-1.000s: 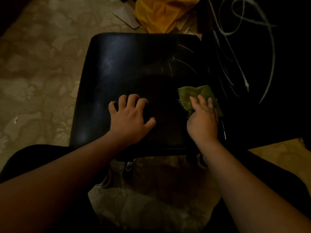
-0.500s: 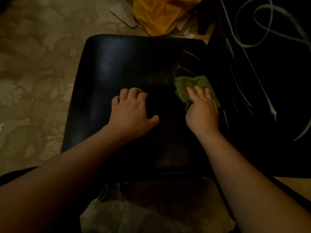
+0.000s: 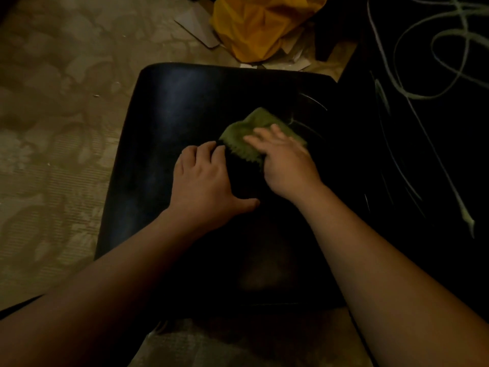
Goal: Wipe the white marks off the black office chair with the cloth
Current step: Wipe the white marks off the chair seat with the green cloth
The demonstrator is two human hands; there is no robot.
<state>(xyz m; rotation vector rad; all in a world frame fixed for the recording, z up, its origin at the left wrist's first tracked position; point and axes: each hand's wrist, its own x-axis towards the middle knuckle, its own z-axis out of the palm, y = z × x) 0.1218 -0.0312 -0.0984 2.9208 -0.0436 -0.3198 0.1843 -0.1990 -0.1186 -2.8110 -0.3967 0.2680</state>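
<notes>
The black office chair lies below me, its seat (image 3: 185, 123) filling the middle of the view. A green cloth (image 3: 246, 131) rests on the seat under my right hand (image 3: 285, 162), which presses it flat with fingers spread. My left hand (image 3: 203, 181) lies palm down on the seat just left of the cloth, fingertips almost touching its frayed edge. Thin white marks (image 3: 315, 103) curve across the seat right of the cloth. Thick white scribbles (image 3: 404, 94) cover the chair's black backrest at right.
A crumpled yellow bag (image 3: 259, 25) and cardboard scraps (image 3: 197, 25) lie on the patterned floor beyond the seat. Beige floor (image 3: 53, 128) spreads to the left. My dark-clothed legs frame the bottom edge.
My right hand has slid the cloth leftward and farther onto the seat, away from the backrest. The left hand stayed planted; the view has moved closer.
</notes>
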